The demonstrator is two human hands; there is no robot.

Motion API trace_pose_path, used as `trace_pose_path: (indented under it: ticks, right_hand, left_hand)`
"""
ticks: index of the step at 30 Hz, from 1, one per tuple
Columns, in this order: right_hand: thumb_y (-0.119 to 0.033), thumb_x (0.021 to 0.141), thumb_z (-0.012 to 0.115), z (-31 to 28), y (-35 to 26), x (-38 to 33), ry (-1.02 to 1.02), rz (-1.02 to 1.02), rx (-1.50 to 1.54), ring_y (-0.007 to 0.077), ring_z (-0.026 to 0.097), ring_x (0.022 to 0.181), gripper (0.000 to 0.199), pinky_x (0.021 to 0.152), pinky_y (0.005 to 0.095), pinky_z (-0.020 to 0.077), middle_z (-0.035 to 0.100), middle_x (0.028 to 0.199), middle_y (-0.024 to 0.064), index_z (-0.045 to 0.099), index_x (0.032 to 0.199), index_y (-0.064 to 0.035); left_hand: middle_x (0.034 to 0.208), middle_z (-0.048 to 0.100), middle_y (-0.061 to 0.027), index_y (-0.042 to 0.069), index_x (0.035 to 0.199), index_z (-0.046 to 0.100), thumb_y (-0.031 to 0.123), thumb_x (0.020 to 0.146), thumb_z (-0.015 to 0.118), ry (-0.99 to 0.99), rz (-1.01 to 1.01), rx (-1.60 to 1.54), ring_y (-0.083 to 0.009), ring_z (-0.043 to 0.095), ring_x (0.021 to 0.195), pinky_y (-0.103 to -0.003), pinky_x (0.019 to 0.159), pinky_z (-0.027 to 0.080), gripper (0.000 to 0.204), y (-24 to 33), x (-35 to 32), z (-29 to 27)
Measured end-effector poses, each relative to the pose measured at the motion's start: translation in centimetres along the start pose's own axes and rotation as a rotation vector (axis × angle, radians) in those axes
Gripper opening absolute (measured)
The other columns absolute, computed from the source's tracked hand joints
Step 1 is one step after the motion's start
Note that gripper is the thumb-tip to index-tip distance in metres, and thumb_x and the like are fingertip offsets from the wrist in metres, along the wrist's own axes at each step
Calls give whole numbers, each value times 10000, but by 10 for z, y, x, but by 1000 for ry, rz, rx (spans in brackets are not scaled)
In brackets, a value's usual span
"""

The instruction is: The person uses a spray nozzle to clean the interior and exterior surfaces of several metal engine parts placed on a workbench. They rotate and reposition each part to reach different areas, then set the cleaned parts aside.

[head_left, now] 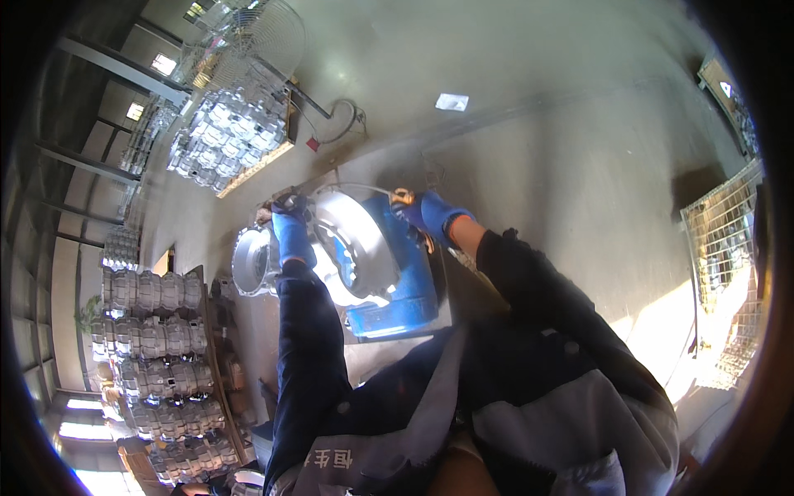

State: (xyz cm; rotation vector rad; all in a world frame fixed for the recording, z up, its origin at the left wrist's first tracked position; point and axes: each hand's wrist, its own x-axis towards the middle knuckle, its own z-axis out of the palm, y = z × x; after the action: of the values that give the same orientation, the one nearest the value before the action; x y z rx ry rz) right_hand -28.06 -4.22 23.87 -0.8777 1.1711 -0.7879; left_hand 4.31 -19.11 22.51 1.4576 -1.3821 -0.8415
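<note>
A silvery cast metal housing point(351, 244) with a wide round opening rests on its side against a blue plastic bin point(405, 289). Its narrower ring-shaped end point(251, 260) points left. My left hand point(289, 227), in a blue glove, is closed over the housing's upper left part, the fingertips partly hidden. Beyond the housing's right side, my gloved right hand point(430, 217) is closed around something orange and dark, too small to make out. A thin curved line point(356, 186), like a hose or cable, arcs over the housing between both hands.
Stacked metal castings point(157, 364) stand at left; more castings point(227, 136) sit on a pallet at far left, beside a large wire-guarded fan point(265, 41). A wire mesh crate point(724, 264) stands at right. White paper point(452, 102) lies on the floor ahead.
</note>
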Motion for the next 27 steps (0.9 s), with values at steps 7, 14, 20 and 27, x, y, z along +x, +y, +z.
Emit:
trace_pose_path:
  ticks: [7, 14, 20, 27]
  right_hand:
    - [-404, 922, 585, -5, 14, 14, 40, -124, -196, 234, 649, 579, 383, 532, 411, 543, 676, 768, 125, 642, 1021, -39]
    - [-425, 937, 537, -7, 18, 18, 8, -277, -243, 294, 697, 673, 386, 551, 447, 564, 692, 856, 138, 620, 1189, -143]
    - [-407, 945, 531, -8, 10, 18, -1, 20, -95, 289, 697, 697, 370, 534, 392, 566, 681, 849, 132, 621, 1164, -123]
    - [-313, 923, 637, -4, 6, 23, 5, 61, 31, 197, 584, 506, 254, 449, 353, 499, 612, 676, 104, 633, 1026, -81]
  left_hand:
    - [767, 661, -42, 39, 979, 660, 106, 786, 795, 34, 19, 53, -117, 541, 583, -299, 498, 460, 244, 36, -26, 11]
    - [643, 601, 26, 84, 926, 662, 129, 893, 674, -6, 94, 54, -81, 482, 507, -257, 448, 346, 57, 62, -51, 21]
    - [768, 657, -34, 40, 1022, 651, 95, 790, 786, 47, -26, 169, -132, 563, 607, -304, 512, 477, 274, 42, -33, 4]
    - [732, 599, -19, 53, 937, 664, 167, 913, 626, 22, 49, -12, -133, 529, 600, -295, 539, 410, 122, 41, -38, 9]
